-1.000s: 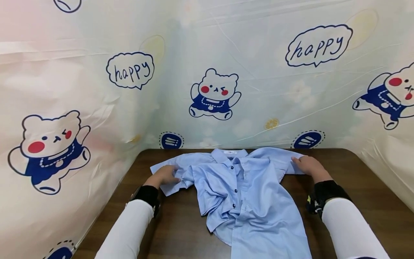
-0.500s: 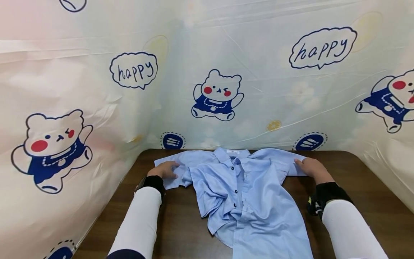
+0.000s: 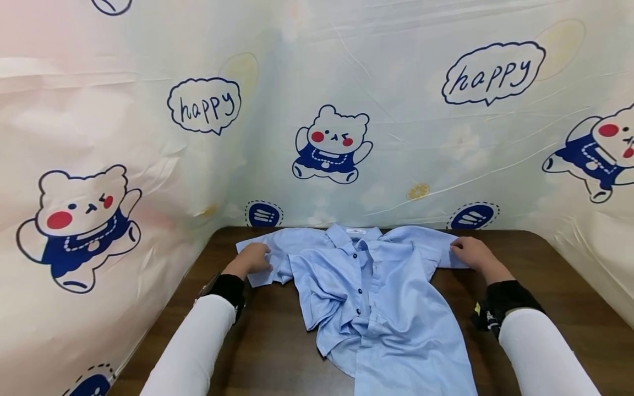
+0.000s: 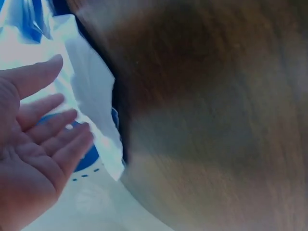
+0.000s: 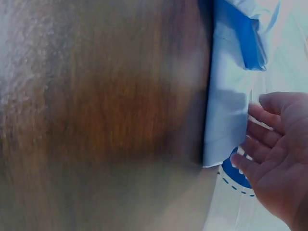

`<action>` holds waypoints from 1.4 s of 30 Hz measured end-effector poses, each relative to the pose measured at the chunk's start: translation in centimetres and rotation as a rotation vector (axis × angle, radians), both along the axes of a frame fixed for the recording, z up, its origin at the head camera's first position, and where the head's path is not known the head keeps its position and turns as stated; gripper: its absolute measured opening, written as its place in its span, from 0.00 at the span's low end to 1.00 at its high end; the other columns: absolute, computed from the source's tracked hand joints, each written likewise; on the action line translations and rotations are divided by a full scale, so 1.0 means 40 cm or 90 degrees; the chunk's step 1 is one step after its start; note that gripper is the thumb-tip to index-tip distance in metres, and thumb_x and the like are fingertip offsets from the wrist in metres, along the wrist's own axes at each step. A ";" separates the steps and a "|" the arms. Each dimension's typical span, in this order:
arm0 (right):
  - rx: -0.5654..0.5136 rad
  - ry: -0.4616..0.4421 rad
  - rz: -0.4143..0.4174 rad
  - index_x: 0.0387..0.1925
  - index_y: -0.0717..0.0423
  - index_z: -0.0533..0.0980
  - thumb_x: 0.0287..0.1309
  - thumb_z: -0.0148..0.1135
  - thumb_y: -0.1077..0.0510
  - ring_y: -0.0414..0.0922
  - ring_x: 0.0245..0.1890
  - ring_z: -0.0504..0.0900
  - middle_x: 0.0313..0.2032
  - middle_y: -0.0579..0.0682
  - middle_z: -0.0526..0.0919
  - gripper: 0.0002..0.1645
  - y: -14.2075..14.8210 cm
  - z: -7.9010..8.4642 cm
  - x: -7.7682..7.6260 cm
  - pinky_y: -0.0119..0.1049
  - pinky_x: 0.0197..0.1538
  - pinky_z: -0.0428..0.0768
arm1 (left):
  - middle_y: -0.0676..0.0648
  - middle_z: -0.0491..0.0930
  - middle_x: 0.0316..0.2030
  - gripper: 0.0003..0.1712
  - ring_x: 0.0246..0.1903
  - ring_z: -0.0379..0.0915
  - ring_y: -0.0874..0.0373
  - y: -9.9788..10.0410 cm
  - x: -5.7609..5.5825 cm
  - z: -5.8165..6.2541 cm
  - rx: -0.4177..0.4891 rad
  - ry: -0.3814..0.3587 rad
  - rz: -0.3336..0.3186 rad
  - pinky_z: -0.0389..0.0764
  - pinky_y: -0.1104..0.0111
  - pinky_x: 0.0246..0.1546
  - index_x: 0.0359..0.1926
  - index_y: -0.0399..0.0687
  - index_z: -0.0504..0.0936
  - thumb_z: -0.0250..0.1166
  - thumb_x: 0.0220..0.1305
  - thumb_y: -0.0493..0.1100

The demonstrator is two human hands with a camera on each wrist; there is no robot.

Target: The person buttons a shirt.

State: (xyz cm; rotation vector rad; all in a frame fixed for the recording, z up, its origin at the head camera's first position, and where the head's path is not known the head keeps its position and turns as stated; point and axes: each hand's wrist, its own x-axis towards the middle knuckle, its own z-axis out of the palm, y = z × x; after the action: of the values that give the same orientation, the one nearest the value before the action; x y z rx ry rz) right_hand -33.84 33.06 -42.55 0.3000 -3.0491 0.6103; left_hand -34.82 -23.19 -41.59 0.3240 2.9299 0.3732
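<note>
On the table (image 3: 277, 352), the blue shirt (image 3: 416, 308) lies with sleeves (image 3: 292, 240) spread; its bunched front (image 3: 324, 275) seems not yet straightened. Left hand (image 3: 253, 258) and right hand (image 3: 475, 256) are at the sleeves, fingers (image 4: 74, 153) apart, gripping nothing.

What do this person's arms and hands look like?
The left hand and right hand are bare. The left sleeve and right sleeve are white. The left wristband and right wristband are black; beside the latter sits a small dark device with a yellow patch.
</note>
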 end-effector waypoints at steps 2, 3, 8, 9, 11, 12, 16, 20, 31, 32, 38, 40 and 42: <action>-0.025 0.021 0.015 0.45 0.76 0.77 0.60 0.56 0.65 0.63 0.43 0.78 0.42 0.70 0.81 0.17 -0.001 0.005 -0.002 0.60 0.49 0.75 | 0.39 0.80 0.33 0.18 0.37 0.77 0.45 0.001 0.010 0.007 -0.009 -0.005 0.013 0.77 0.57 0.41 0.37 0.30 0.81 0.71 0.58 0.45; -0.029 0.029 0.023 0.44 0.75 0.78 0.57 0.57 0.66 0.62 0.42 0.79 0.41 0.69 0.81 0.16 0.000 0.007 -0.003 0.59 0.49 0.75 | 0.42 0.78 0.28 0.18 0.32 0.75 0.47 0.001 0.015 0.010 -0.010 -0.011 0.022 0.76 0.59 0.36 0.32 0.32 0.80 0.71 0.58 0.46; -0.041 -0.005 0.039 0.36 0.69 0.83 0.51 0.61 0.69 0.53 0.33 0.78 0.33 0.60 0.84 0.09 0.007 0.023 -0.001 0.51 0.41 0.78 | 0.48 0.69 0.21 0.21 0.24 0.65 0.55 0.001 0.030 0.007 -0.025 -0.027 0.021 0.69 0.64 0.28 0.23 0.40 0.74 0.69 0.59 0.51; -0.043 -0.023 0.040 0.34 0.67 0.83 0.51 0.62 0.69 0.51 0.32 0.77 0.31 0.57 0.84 0.08 0.009 0.026 0.003 0.48 0.39 0.78 | 0.49 0.69 0.21 0.21 0.24 0.65 0.55 0.000 0.030 0.003 -0.031 -0.023 0.014 0.69 0.63 0.28 0.22 0.41 0.74 0.69 0.59 0.51; -0.048 -0.057 0.049 0.30 0.65 0.83 0.52 0.63 0.68 0.48 0.30 0.75 0.28 0.52 0.81 0.04 0.012 0.028 0.011 0.44 0.36 0.77 | 0.49 0.69 0.20 0.22 0.23 0.64 0.55 -0.003 0.027 -0.006 -0.040 -0.019 0.004 0.70 0.63 0.29 0.21 0.42 0.72 0.69 0.60 0.51; -0.051 -0.071 0.054 0.29 0.64 0.82 0.52 0.64 0.67 0.47 0.29 0.74 0.26 0.50 0.80 0.03 0.012 0.029 0.016 0.42 0.35 0.76 | 0.49 0.68 0.20 0.22 0.23 0.64 0.55 -0.006 0.025 -0.011 -0.043 -0.015 0.000 0.70 0.63 0.29 0.20 0.42 0.71 0.69 0.60 0.51; -0.058 -0.110 0.079 0.26 0.61 0.81 0.53 0.64 0.66 0.45 0.27 0.72 0.23 0.46 0.76 0.03 0.012 0.029 0.037 0.39 0.33 0.72 | 0.50 0.66 0.18 0.24 0.22 0.64 0.55 -0.020 0.014 -0.029 -0.033 -0.012 0.006 0.69 0.64 0.29 0.17 0.45 0.69 0.70 0.59 0.51; -0.051 -0.152 0.092 0.30 0.61 0.83 0.56 0.62 0.64 0.45 0.27 0.73 0.24 0.47 0.76 0.05 0.008 0.030 0.053 0.38 0.32 0.72 | 0.50 0.66 0.19 0.23 0.22 0.64 0.56 -0.039 0.004 -0.044 -0.020 -0.016 0.008 0.68 0.65 0.27 0.18 0.44 0.71 0.70 0.58 0.52; 0.075 -0.044 0.099 0.26 0.60 0.82 0.66 0.56 0.59 0.42 0.20 0.70 0.17 0.45 0.71 0.15 -0.012 0.004 0.041 0.38 0.28 0.70 | 0.27 0.64 0.64 0.40 0.66 0.58 0.34 -0.081 -0.010 -0.050 0.036 -0.049 0.003 0.59 0.49 0.66 0.64 0.23 0.66 0.68 0.61 0.48; 0.088 -0.034 0.101 0.23 0.59 0.82 0.64 0.57 0.60 0.42 0.19 0.69 0.16 0.44 0.71 0.15 -0.013 0.000 0.039 0.37 0.27 0.69 | 0.27 0.62 0.66 0.41 0.67 0.56 0.35 -0.081 -0.011 -0.048 0.040 -0.057 0.006 0.57 0.49 0.67 0.65 0.23 0.65 0.68 0.62 0.48; 0.123 -0.026 0.097 0.14 0.54 0.75 0.59 0.61 0.64 0.41 0.17 0.67 0.14 0.43 0.67 0.17 -0.016 -0.016 0.026 0.36 0.25 0.67 | 0.29 0.59 0.68 0.39 0.69 0.52 0.36 -0.072 -0.025 -0.031 0.033 -0.082 0.004 0.55 0.49 0.68 0.66 0.26 0.65 0.69 0.61 0.45; 0.128 -0.034 0.094 0.14 0.53 0.73 0.60 0.60 0.64 0.42 0.18 0.67 0.15 0.44 0.67 0.18 -0.016 -0.022 0.024 0.37 0.26 0.67 | 0.28 0.59 0.68 0.39 0.69 0.52 0.35 -0.069 -0.029 -0.028 0.027 -0.086 -0.002 0.55 0.49 0.68 0.66 0.25 0.65 0.69 0.61 0.44; 0.142 -0.027 0.094 0.16 0.54 0.73 0.60 0.60 0.64 0.43 0.19 0.68 0.16 0.45 0.68 0.17 -0.014 -0.028 0.023 0.39 0.27 0.69 | 0.28 0.59 0.68 0.39 0.69 0.52 0.35 -0.065 -0.033 -0.027 0.021 -0.092 -0.005 0.55 0.49 0.68 0.66 0.26 0.64 0.68 0.62 0.44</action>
State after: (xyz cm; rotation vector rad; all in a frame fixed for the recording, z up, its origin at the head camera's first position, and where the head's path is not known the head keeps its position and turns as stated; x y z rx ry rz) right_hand -32.92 32.48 -43.68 0.5272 -3.1601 0.2812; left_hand -36.13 -25.77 -42.68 0.2992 2.7835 0.4251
